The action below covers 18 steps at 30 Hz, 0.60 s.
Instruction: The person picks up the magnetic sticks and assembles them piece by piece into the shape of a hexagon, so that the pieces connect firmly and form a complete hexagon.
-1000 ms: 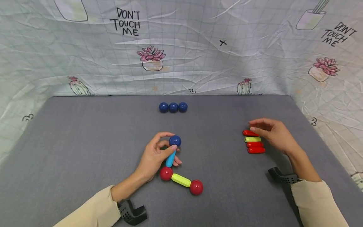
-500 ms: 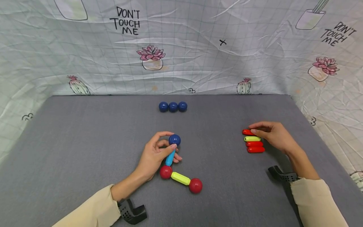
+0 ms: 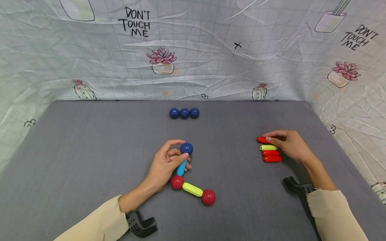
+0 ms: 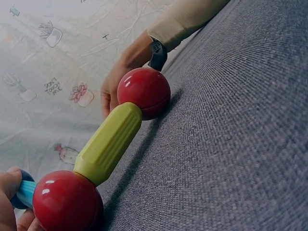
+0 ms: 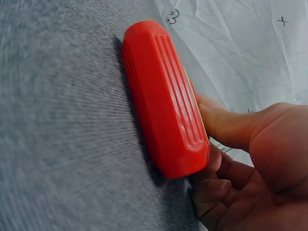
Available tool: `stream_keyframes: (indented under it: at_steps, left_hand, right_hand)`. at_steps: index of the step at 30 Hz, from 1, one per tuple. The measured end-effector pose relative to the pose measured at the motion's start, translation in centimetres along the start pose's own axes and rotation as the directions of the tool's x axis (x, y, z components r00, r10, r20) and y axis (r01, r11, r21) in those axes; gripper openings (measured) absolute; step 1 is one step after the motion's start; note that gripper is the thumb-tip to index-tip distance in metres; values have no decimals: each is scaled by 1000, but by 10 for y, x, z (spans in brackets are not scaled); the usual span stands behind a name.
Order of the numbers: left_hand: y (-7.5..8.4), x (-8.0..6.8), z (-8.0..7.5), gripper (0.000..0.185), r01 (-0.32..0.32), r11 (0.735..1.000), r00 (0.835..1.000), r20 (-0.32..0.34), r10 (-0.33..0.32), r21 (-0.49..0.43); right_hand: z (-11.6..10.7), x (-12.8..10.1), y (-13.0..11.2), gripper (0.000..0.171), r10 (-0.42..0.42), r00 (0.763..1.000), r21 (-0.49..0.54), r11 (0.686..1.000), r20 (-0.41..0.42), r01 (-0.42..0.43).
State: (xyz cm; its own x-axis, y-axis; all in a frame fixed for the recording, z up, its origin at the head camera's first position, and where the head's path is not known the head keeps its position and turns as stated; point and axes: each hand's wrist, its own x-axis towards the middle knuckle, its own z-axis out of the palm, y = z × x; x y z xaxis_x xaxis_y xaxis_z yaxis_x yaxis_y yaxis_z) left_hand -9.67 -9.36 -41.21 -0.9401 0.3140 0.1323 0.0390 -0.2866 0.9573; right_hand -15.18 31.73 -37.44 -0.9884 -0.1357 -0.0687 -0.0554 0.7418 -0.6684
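My left hand (image 3: pixel 164 165) grips a chain of toy building balls and rods at its far end, thumb and fingers around a blue ball (image 3: pixel 186 148) and a light-blue rod (image 3: pixel 182 168). That rod joins a red ball (image 3: pixel 177 182), then a yellow-green rod (image 4: pixel 109 144) and a second red ball (image 4: pixel 144 92). On the right, my right hand (image 3: pixel 292 145) pinches the farthest red rod (image 3: pixel 261 140) of a short stack-like row between thumb and fingers. Nearer in the row lie a yellow-green rod (image 3: pixel 268 147) and two red rods (image 3: pixel 270 153); one red rod (image 5: pixel 166 101) fills the right wrist view.
Three blue balls (image 3: pixel 184 113) sit side by side near the back of the grey table (image 3: pixel 105 140). A printed cloth (image 3: pixel 205 67) hangs behind it. Black wrist cameras (image 3: pixel 140 225) are worn on both wrists.
My right hand has lowered onto the farthest red rod, closed its fingertips on it and shifted it slightly left. My left hand and its chain have hardly moved.
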Motion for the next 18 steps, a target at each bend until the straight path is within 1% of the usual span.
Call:
stream_keyframes:
  at_steps: [4, 10, 14, 18]
  left_hand:
    - [0, -1, 0, 40, -2, 1000, 1000, 2, 2, 9]
    - [-1, -1, 0, 39, -2, 1000, 1000, 7, 2, 14]
    - [-1, -1, 0, 40, -2, 1000, 1000, 9, 2, 14]
    - [-1, 0, 0, 40, -5, 1000, 1000, 5, 5, 14]
  right_hand:
    - [4, 1, 1, 32, -22, 999, 1, 1000, -33, 22]
    - [6, 0, -4, 31, -49, 993, -14, 999, -109, 47]
    - [8, -2, -14, 31, -42, 988, 7, 999, -146, 44]
    - [9, -4, -24, 32, -26, 987, 24, 999, -157, 30]
